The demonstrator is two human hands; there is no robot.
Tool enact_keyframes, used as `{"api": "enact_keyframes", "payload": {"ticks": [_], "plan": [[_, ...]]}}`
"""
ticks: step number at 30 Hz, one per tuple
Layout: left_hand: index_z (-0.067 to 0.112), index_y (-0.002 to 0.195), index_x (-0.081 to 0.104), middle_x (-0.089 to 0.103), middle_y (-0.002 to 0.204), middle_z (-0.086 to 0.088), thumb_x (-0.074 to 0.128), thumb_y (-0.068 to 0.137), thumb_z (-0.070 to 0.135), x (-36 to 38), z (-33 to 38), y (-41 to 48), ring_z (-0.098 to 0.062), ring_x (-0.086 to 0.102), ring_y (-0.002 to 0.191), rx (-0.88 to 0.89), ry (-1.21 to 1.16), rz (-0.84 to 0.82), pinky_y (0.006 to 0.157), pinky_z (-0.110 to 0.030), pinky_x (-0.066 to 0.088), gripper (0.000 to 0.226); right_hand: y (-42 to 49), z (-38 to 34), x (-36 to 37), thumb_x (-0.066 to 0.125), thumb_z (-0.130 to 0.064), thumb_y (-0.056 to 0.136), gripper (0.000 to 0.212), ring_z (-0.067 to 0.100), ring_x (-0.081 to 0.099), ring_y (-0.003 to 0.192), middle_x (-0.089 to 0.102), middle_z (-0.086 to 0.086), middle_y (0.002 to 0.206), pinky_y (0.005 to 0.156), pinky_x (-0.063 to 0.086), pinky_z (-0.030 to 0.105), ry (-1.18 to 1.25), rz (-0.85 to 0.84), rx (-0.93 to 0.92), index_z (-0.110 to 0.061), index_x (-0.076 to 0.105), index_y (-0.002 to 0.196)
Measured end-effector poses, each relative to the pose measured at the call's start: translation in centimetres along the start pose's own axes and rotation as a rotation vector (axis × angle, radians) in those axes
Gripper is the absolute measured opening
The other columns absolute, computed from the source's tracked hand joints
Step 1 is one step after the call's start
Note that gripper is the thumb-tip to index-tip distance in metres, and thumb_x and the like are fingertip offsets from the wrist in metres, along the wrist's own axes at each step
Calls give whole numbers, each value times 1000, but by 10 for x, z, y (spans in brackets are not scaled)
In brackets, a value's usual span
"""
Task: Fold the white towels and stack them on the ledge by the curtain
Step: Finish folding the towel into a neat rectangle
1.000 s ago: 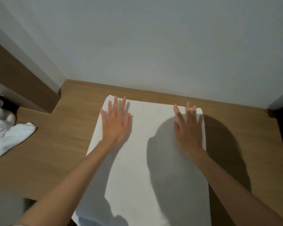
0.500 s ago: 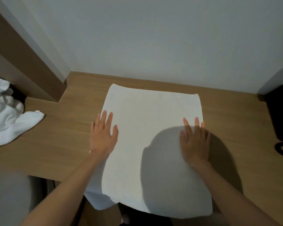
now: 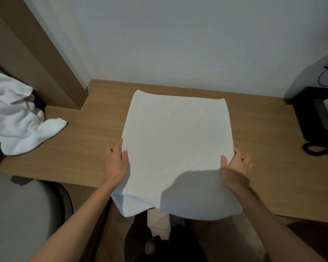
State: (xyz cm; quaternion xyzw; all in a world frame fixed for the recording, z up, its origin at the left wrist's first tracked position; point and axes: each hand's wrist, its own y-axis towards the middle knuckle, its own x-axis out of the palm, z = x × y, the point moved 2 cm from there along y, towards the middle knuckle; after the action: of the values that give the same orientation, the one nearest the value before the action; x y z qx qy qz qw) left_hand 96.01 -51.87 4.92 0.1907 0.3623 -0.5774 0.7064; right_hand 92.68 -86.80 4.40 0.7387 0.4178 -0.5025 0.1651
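At the far left we see a heap of white towels (image 3: 17,120), crumpled and unfolded, with one corner spilling onto the wooden counter (image 3: 83,148). Below it, in the lower left corner, sits a rounded grey shape (image 3: 17,214) that we cannot identify.

Moving inward, our left hand (image 3: 116,163) grips the left edge of the flat towel (image 3: 176,144). The thumb lies on top of the cloth and the fingers run along and under the edge.

The flat towel lies spread smooth on the counter in the middle of the view. Its far end sits close to the white wall (image 3: 178,44), and its near end hangs over the counter's front edge, partly in shadow.

Our right hand (image 3: 237,167) holds the towel's right edge the same way, thumb pressed on top and fingers curled past the edge. Both hands sit about level with each other, towards the near half of the cloth.

At the far right, well apart from the towel, stands a black box (image 3: 314,110) with something white in it, and just in front of it lies a coiled black cord (image 3: 314,148).
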Motion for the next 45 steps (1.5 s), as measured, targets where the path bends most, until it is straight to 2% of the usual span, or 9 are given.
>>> {"api": "enact_keyframes", "payload": {"ticks": [2,12,24,28,31,35,37,40,45], "plan": [[14,140,44,52,131,-8,45,98,16,-3,-3,5,-25,47,120,4,-69,-28,101,-37,38,41,-4,3,0,55,-40,92,59,38,42,121,49,23,130,100,35,45,-13,21,74,-7,40,138],[5,120,59,62,101,-1,49,97,12,7,0,28,-16,56,90,-147,-246,85,78,-27,41,26,19,-7,13,42,-27,101,41,36,40,124,49,25,130,100,28,41,71,45,141,6,52,123],[5,123,58,62,116,-13,49,98,17,23,22,79,-27,57,107,-134,-156,124,91,-34,43,29,71,-30,20,46,-24,98,37,41,49,113,53,27,121,90,35,43,65,150,50,6,55,120],[8,132,49,45,125,-18,50,96,12,23,36,65,-33,39,120,-91,103,228,101,-37,28,36,64,-37,14,57,-21,93,36,38,42,119,50,22,128,92,34,42,33,236,85,-3,54,124],[11,134,46,39,135,-18,52,94,9,35,61,29,-33,33,126,175,167,257,102,-38,20,40,38,-54,10,61,-13,89,45,36,42,124,46,17,138,98,34,45,12,281,-117,-6,51,132],[17,149,28,22,156,-9,36,101,22,78,76,-27,-26,12,145,368,313,-79,116,-41,1,49,-34,-72,37,45,-15,99,48,30,23,143,30,13,153,119,13,44,-26,-23,-498,-7,37,145],[21,152,12,5,161,-1,23,103,29,98,72,-47,-21,-4,148,361,441,-178,116,-41,-11,51,-65,-71,56,32,-26,103,52,22,2,148,10,5,161,119,-6,39,-124,-159,-536,-16,19,152],[27,152,-3,-12,159,5,9,101,39,104,55,-60,-17,-14,146,365,550,-199,116,-40,-15,53,-83,-55,69,19,-39,103,55,18,-16,147,-9,-2,161,117,-13,37,-239,-197,-533,-27,1,153],[38,151,8,-3,159,10,15,100,45,72,19,-47,-10,-10,146,445,534,-118,119,-33,-10,52,-70,-26,57,11,-51,98,54,19,-6,148,-1,-3,161,119,-8,40,-260,-141,-593,-43,6,151]]}}
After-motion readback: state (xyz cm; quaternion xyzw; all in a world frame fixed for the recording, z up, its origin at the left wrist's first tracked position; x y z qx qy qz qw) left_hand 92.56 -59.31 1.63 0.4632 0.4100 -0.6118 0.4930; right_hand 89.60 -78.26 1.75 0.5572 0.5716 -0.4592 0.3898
